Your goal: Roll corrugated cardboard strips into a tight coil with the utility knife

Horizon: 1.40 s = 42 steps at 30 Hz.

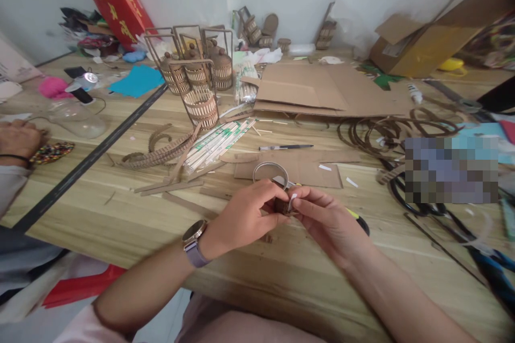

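Note:
My left hand, with a watch at its wrist, is closed around a small brown piece above the table. Thumb and finger of my right hand pinch a small white strip against the right side of that piece. Just behind my hands is a round ring, resting over a flat piece of cardboard. A black pen lies farther back. The underside of the brown piece is hidden by my fingers.
Small lantern-like baskets with tall handles stand at the back left. Packed sticks lie in front of them. Cardboard sheets and coiled brown strips are toward the right. Another person's hand rests at the far left.

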Motion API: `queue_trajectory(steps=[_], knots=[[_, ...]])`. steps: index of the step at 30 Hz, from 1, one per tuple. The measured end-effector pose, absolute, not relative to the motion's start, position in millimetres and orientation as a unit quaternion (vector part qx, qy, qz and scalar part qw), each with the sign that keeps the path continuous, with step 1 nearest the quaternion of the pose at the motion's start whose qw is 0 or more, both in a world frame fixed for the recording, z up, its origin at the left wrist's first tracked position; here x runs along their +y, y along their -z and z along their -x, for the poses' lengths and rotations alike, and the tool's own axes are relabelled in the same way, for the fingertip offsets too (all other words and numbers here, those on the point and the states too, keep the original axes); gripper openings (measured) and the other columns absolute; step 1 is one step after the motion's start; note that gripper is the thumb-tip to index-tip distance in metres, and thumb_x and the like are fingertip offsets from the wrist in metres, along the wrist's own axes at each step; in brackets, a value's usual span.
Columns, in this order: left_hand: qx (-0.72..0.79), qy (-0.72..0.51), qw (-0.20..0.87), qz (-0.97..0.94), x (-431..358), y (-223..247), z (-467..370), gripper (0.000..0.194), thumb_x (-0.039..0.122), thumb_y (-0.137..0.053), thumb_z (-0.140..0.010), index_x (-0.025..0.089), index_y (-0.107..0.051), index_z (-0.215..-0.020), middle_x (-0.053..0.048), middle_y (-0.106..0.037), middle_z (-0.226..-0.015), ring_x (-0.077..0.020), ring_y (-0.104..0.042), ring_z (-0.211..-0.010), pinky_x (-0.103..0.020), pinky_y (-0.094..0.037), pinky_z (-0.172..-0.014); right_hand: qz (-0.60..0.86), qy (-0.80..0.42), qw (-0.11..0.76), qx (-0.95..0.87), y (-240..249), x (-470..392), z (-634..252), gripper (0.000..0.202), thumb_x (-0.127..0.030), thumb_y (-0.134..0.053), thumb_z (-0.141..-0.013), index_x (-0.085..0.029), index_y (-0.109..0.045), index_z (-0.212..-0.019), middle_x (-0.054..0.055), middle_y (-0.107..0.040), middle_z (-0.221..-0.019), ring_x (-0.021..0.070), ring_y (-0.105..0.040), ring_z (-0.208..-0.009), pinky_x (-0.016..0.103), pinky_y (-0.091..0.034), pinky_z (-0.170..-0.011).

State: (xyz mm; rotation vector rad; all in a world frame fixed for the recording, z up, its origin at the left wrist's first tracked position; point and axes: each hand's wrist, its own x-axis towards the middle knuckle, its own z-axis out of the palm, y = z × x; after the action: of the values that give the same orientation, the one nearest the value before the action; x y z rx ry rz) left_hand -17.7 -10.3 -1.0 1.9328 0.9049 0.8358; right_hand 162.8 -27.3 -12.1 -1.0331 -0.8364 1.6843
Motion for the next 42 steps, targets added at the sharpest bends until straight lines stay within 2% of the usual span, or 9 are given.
queue_trajectory(steps=[6,17,24,29,35,40,42], knots=[[0.358,-0.337,0.425,-0.760,-11,0,17,0.022,0.011,-0.078,-0.076,0.019,-0.062,-0.088,0.002,-0.063,-0.083,-0.0122,-0.064,-0.074,-0.023,-0.052,-0.069,0.425,-0.664,0.498,-0.362,11,-29,-161,0.016,-0.036,-0.087,-0.062,-0.027,-0.075,-0.067,-0.001,-0.068,-0.071,0.0153,-0.058,-0.070,0.032,-0.046,-0.068],[0.399,-0.316,0.436,-0.742,-13,-1,16,0.026,0.007,-0.079,-0.073,0.018,-0.061,-0.088,0.001,-0.065,-0.085,-0.0146,-0.066,-0.076,-0.026,-0.053,-0.069,0.438,-0.640,0.532,-0.339,17,-33,-153,0.016,-0.034,-0.086,-0.064,-0.026,-0.075,-0.072,-0.001,-0.069,-0.072,0.0143,-0.060,-0.070,0.029,-0.047,-0.068],[0.372,-0.318,0.399,-0.776,-13,3,17,0.028,0.008,-0.079,-0.074,0.019,-0.059,-0.091,0.001,-0.064,-0.087,-0.0148,-0.066,-0.077,-0.026,-0.052,-0.071,0.444,-0.634,0.513,-0.370,18,-33,-155,0.017,-0.035,-0.084,-0.067,-0.024,-0.073,-0.074,-0.002,-0.067,-0.072,0.0140,-0.058,-0.070,0.029,-0.046,-0.067],[0.375,-0.334,0.378,-0.778,-15,6,17,0.033,0.007,-0.077,-0.075,0.020,-0.051,-0.091,0.001,-0.065,-0.088,-0.0154,-0.067,-0.078,-0.026,-0.051,-0.071,0.442,-0.644,0.495,-0.381,21,-32,-160,0.019,-0.037,-0.082,-0.070,-0.024,-0.073,-0.079,-0.001,-0.069,-0.076,0.0142,-0.059,-0.073,0.028,-0.048,-0.069],[0.327,-0.351,0.273,-0.834,-16,12,20,0.032,0.009,-0.072,-0.079,0.022,-0.043,-0.084,-0.001,-0.065,-0.088,-0.0166,-0.064,-0.080,-0.027,-0.050,-0.071,0.442,-0.649,0.446,-0.431,18,-30,-166,0.022,-0.042,-0.080,-0.071,-0.026,-0.072,-0.083,0.000,-0.069,-0.076,0.0146,-0.060,-0.072,0.028,-0.050,-0.067],[0.318,-0.337,0.242,-0.853,-16,16,21,0.028,0.008,-0.065,-0.083,0.022,-0.041,-0.082,-0.002,-0.065,-0.090,-0.0179,-0.066,-0.085,-0.028,-0.051,-0.073,0.468,-0.599,0.426,-0.491,13,-28,-171,0.025,-0.045,-0.078,-0.072,-0.026,-0.071,-0.087,0.002,-0.067,-0.096,0.0145,-0.062,-0.077,0.030,-0.054,-0.070],[0.314,-0.339,0.235,-0.855,-16,16,21,0.026,0.007,-0.062,-0.084,0.023,-0.041,-0.082,-0.003,-0.066,-0.091,-0.0190,-0.067,-0.090,-0.030,-0.052,-0.075,0.480,-0.589,0.416,-0.500,14,-28,-172,0.035,-0.044,-0.077,-0.072,-0.026,-0.070,-0.101,0.004,-0.064,-0.106,0.0147,-0.063,-0.078,0.031,-0.055,-0.070]])
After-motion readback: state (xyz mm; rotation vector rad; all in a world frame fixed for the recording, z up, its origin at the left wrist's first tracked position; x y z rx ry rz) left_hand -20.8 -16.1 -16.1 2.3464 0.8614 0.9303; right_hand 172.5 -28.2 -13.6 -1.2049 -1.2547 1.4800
